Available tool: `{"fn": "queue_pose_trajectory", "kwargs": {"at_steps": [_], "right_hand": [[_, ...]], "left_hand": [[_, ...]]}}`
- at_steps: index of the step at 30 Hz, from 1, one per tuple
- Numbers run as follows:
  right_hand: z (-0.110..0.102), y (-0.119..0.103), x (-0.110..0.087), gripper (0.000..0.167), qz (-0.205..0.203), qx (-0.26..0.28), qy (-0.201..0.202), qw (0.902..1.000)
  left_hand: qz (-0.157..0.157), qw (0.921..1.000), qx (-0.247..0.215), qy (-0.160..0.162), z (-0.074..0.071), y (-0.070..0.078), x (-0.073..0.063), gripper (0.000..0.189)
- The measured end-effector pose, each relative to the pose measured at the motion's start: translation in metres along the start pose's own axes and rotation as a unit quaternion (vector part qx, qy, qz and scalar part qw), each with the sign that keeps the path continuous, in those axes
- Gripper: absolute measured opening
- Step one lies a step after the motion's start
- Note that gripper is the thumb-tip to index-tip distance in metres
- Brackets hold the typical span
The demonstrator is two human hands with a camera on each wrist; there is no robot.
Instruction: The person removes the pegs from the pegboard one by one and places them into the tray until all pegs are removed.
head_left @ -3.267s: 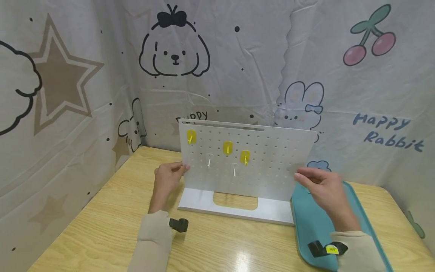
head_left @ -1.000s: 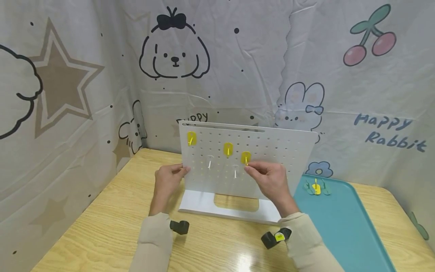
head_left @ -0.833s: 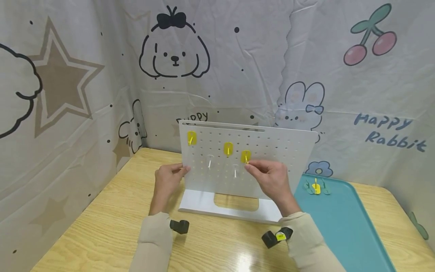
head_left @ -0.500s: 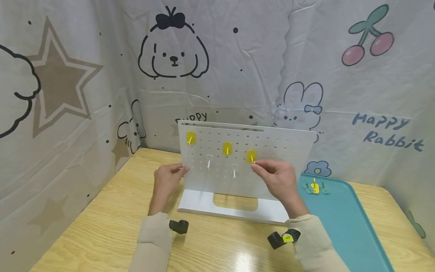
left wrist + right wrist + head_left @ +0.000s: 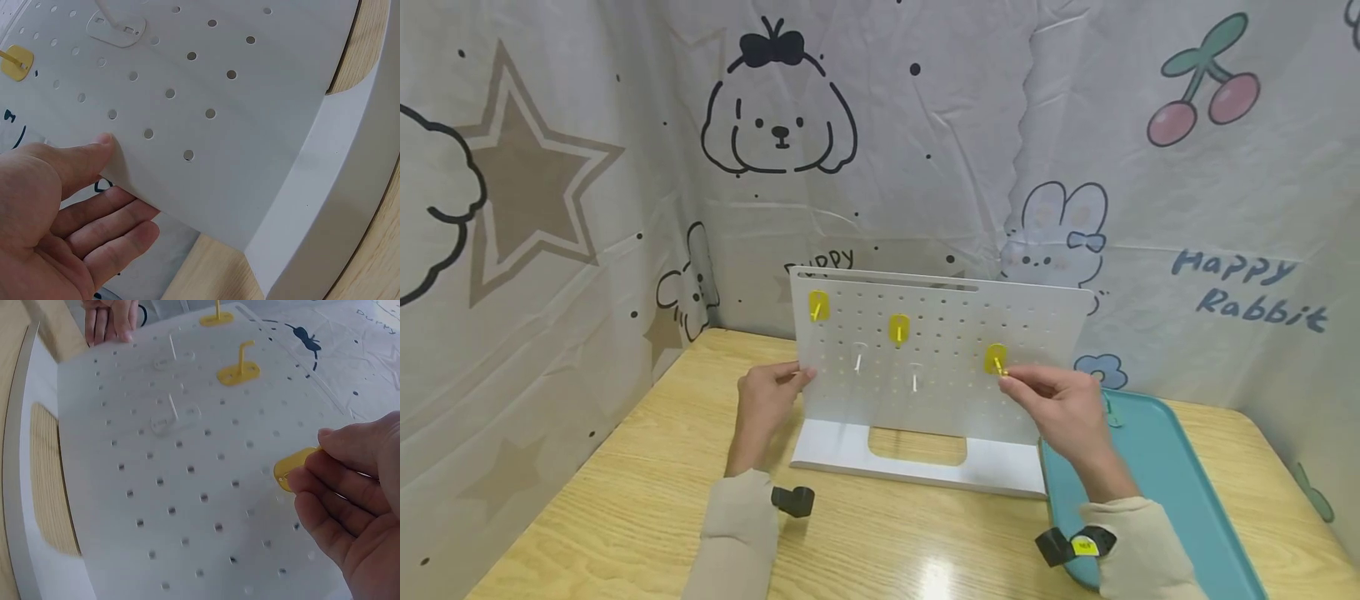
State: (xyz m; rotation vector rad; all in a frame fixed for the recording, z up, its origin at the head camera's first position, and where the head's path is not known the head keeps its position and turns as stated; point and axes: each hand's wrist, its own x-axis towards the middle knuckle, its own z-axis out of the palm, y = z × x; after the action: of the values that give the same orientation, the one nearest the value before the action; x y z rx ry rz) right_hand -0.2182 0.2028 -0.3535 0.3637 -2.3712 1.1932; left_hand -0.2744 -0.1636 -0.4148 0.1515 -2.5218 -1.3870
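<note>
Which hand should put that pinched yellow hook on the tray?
Probably the right hand: it pinches the yellow hook and is nearer the tray. The left hand holds the white board at its left edge.

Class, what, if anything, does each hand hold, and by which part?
The right hand pinches a yellow hook by its prong; the left hand holds the white pegboard by its side edge.

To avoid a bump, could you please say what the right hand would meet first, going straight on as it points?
The right hand would probably meet the white pegboard beyond the yellow hook it pinches; whether these touch is unclear.
</note>
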Motion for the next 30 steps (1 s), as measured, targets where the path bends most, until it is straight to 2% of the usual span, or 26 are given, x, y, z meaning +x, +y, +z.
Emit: {"fn": "queue_pose_trajectory", "kwargs": {"at_steps": [5, 15, 20, 25, 30], "right_hand": [[-0.013, 0.014, -0.004, 0.009, -0.032, -0.007, 0.022, 0.9992], [-0.043, 0.029, -0.015, 0.013, -0.01, -0.031, 0.015, 0.9994], [-0.06, 0.037, -0.02, 0.017, 0.023, -0.075, 0.011, 0.9969], [-0.078, 0.045, -0.023, 0.028, 0.074, -0.12, -0.011, 0.9899], [-0.094, 0.059, -0.025, 0.041, 0.117, -0.136, -0.024, 0.9835]], "left_hand": [[-0.004, 1.0, 0.001, -0.002, 0.0, 0.0, -0.001, 0.034], [0.008, 1.0, -0.002, -0.001, 0.0, 0.001, -0.001, 0.036], [0.009, 1.0, -0.001, -0.001, 0.0, 0.0, -0.001, 0.036], [0.007, 1.0, 0.002, 0.0, 0.0, 0.0, -0.001, 0.035], [0.011, 0.9999, 0.005, 0.003, 0.0, 0.0, 0.0, 0.034]]}}
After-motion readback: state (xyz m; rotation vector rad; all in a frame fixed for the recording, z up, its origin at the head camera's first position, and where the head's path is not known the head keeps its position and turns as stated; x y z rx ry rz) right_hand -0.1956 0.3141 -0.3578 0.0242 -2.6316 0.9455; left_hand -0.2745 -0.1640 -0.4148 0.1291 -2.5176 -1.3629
